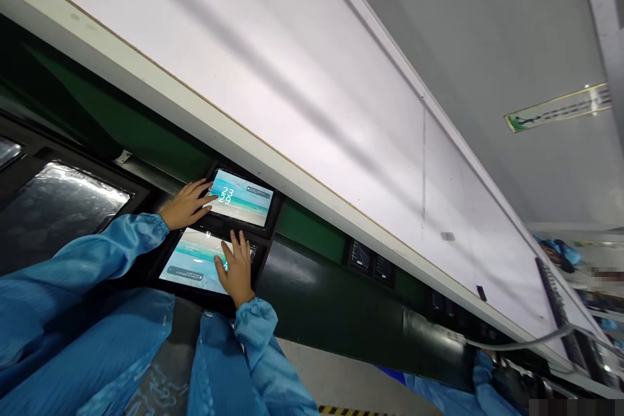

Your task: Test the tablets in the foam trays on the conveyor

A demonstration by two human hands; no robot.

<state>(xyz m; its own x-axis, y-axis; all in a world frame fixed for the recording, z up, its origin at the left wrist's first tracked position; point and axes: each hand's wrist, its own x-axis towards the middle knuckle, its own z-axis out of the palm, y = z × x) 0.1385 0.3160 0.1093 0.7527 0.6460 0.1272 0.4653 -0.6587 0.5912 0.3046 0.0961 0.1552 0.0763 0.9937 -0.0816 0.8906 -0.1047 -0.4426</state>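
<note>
Two lit tablets lie side by side in a black tray (266,251). The farther tablet (248,203) shows a beach picture with the digits 23 29. My left hand (188,205) rests at its left edge, fingers spread over the rim and screen. On the nearer tablet (195,260), with a similar picture turned the other way round, lies my right hand (237,268), its fingers spread over the right part of the screen. Neither hand is gripping anything. Blue sleeves cover both of my arms.
A long white shelf (312,97) runs diagonally above the green bench (331,299). At left sits a black tray with a shiny film-covered panel (63,208). More devices (370,261) lie farther along under the shelf. A co-worker's blue sleeve (439,393) shows at lower right.
</note>
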